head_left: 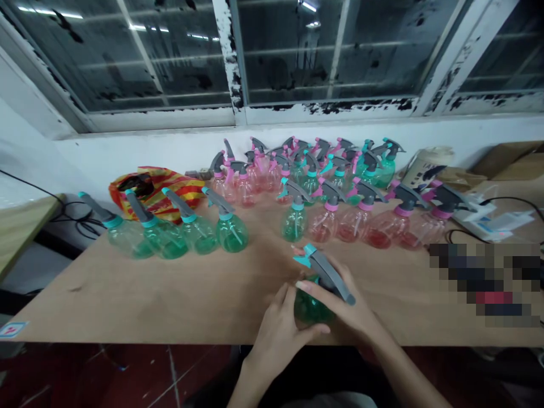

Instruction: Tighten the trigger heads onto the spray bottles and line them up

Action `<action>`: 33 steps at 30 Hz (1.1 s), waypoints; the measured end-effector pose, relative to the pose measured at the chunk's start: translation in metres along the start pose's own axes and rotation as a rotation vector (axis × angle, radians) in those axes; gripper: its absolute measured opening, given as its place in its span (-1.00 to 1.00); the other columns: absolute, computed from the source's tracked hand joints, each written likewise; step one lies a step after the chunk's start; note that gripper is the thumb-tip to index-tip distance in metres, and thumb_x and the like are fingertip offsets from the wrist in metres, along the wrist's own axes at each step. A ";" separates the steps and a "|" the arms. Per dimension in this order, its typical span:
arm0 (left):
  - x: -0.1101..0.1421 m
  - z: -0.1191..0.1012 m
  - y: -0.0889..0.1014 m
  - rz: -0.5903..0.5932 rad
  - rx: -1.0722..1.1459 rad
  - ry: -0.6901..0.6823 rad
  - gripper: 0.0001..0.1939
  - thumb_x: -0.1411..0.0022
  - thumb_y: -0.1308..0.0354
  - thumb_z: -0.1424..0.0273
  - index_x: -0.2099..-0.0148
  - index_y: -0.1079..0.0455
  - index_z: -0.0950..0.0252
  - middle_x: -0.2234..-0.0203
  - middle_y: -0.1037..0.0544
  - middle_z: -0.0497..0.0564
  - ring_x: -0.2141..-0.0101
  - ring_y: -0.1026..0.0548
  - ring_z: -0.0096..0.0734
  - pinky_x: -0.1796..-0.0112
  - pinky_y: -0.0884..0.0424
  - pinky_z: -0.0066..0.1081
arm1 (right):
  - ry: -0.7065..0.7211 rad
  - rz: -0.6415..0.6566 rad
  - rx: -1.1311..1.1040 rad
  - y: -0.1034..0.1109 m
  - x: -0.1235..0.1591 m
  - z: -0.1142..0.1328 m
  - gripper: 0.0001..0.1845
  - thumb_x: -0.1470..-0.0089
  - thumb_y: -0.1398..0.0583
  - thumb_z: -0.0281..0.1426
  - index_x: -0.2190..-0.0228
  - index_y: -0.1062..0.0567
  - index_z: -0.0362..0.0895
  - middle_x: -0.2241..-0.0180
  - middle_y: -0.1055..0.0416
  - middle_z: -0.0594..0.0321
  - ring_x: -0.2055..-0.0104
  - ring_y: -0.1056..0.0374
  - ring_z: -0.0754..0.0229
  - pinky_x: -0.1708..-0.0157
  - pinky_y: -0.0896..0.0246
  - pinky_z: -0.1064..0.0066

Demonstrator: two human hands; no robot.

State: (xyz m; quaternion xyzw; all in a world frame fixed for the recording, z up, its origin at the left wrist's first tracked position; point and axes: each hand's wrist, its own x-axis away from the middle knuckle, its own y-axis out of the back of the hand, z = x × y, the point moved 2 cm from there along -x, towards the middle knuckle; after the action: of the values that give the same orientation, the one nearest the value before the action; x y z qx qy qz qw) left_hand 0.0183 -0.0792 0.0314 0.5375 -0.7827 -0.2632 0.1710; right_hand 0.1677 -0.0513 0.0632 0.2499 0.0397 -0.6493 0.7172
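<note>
Spray bottles fill the far half of a plywood tabletop, and every one we can pick out wears a grey trigger head. The four green bottles on the left and the pink-collared row on the right stand ahead of a dense cluster by the wall, which is packed too tightly for us to be sure of each bottle.

Our left hand cups the body of a green spray bottle near the table's front edge, while our right hand closes over its top, so both hands grip it firmly. Its grey trigger head is on, with a teal nozzle pointing away from us, but our fingers hide the neck, so we cannot tell whether it is fully seated.

We can read no brand or writing on any bottle. A small sticker on the table's left corner shows a red mark, too small to read. A cream package at the back right carries dark print that we cannot make out, and a pixelated patch covers the table's right side.
</note>
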 end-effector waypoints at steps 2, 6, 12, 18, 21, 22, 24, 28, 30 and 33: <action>-0.001 -0.001 0.000 0.014 -0.033 -0.013 -0.19 -0.10 -0.36 0.19 -0.32 -0.11 0.19 -0.15 -0.38 0.17 -0.14 -0.35 0.00 -0.09 -0.30 -0.04 | 0.004 0.001 -0.012 0.000 -0.001 0.002 -0.59 -0.10 -0.25 -0.28 -0.01 -0.41 0.09 -0.02 -0.45 0.21 0.05 -0.46 0.04 0.11 -0.42 0.20; -0.001 0.013 0.000 0.031 -0.203 -0.087 -0.03 -0.02 -0.37 0.06 -0.36 -0.02 0.25 -0.28 -0.21 0.23 -0.29 -0.08 0.08 -0.19 -0.11 0.10 | 0.038 0.015 0.035 0.002 -0.003 0.004 -0.63 -0.13 -0.22 -0.33 0.00 -0.42 0.03 0.02 -0.48 0.17 -0.05 -0.42 0.01 0.01 -0.37 0.17; -0.006 0.056 0.006 -0.202 -0.538 -0.097 -0.46 -0.46 0.17 0.27 -0.40 0.12 0.27 -0.33 -0.09 0.19 -0.33 0.04 -0.16 -0.24 0.05 0.13 | 0.040 -0.038 0.066 0.003 -0.002 0.000 -0.69 -0.14 -0.22 -0.39 0.05 -0.45 0.01 0.09 -0.52 0.21 -0.02 -0.44 0.08 0.00 -0.36 0.26; -0.014 0.073 -0.002 -0.323 -0.778 -0.116 -0.41 -0.42 0.11 0.17 -0.32 -0.08 0.47 -0.30 -0.12 0.37 -0.31 -0.01 0.03 -0.20 -0.07 0.13 | 0.035 -0.050 0.068 0.000 0.001 -0.003 -0.69 -0.13 -0.23 -0.39 0.06 -0.45 0.02 0.09 -0.52 0.23 0.00 -0.45 0.12 0.00 -0.36 0.30; -0.014 0.073 -0.005 -0.337 -0.814 -0.131 -0.42 -0.42 0.09 0.18 -0.31 -0.12 0.48 -0.29 -0.14 0.39 -0.30 -0.04 0.05 -0.19 -0.10 0.13 | 0.052 -0.045 0.087 0.001 0.001 -0.003 -0.67 -0.14 -0.22 -0.40 0.03 -0.44 0.03 0.05 -0.51 0.23 -0.03 -0.43 0.11 0.00 -0.37 0.29; -0.014 0.073 -0.005 -0.345 -0.817 -0.134 -0.42 -0.42 0.09 0.18 -0.31 -0.12 0.48 -0.29 -0.14 0.39 -0.30 -0.04 0.04 -0.19 -0.10 0.12 | 0.052 -0.044 0.097 0.001 0.001 -0.003 -0.67 -0.14 -0.22 -0.40 0.03 -0.44 0.03 0.05 -0.51 0.22 -0.03 -0.43 0.10 -0.01 -0.37 0.29; -0.014 0.073 -0.005 -0.360 -0.817 -0.140 -0.43 -0.42 0.09 0.19 -0.30 -0.12 0.47 -0.29 -0.15 0.38 -0.31 -0.04 0.03 -0.19 -0.10 0.11 | 0.052 -0.048 0.118 0.002 0.001 -0.002 -0.68 -0.14 -0.23 -0.39 0.04 -0.45 0.02 0.04 -0.52 0.22 -0.04 -0.43 0.10 -0.02 -0.37 0.29; -0.014 0.074 -0.005 -0.378 -0.811 -0.147 -0.44 -0.42 0.09 0.20 -0.30 -0.12 0.46 -0.28 -0.16 0.38 -0.30 -0.05 0.02 -0.18 -0.12 0.11 | 0.092 -0.071 0.150 0.002 -0.001 0.000 -0.76 -0.13 -0.23 -0.39 0.12 -0.49 -0.02 0.12 -0.56 0.23 -0.03 -0.44 0.10 -0.04 -0.35 0.30; -0.015 0.075 -0.005 -0.381 -0.811 -0.151 -0.44 -0.42 0.09 0.21 -0.30 -0.11 0.46 -0.28 -0.16 0.39 -0.30 -0.06 0.03 -0.17 -0.12 0.12 | 0.104 -0.097 0.147 0.003 -0.001 0.001 -0.83 -0.13 -0.23 -0.40 0.18 -0.50 -0.04 0.21 -0.58 0.25 0.05 -0.49 0.13 0.01 -0.38 0.34; -0.015 0.076 -0.005 -0.383 -0.805 -0.157 -0.45 -0.41 0.08 0.22 -0.31 -0.10 0.46 -0.28 -0.16 0.39 -0.30 -0.06 0.03 -0.18 -0.11 0.10 | 0.100 -0.104 0.141 0.003 -0.003 0.004 -0.89 -0.14 -0.22 -0.41 0.24 -0.48 -0.05 0.34 -0.57 0.29 0.23 -0.54 0.18 0.19 -0.45 0.43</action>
State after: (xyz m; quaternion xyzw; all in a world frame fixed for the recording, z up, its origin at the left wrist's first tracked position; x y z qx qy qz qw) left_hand -0.0140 -0.0494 -0.0325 0.5418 -0.5149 -0.6135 0.2548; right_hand 0.1696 -0.0505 0.0685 0.3294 0.0428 -0.6737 0.6602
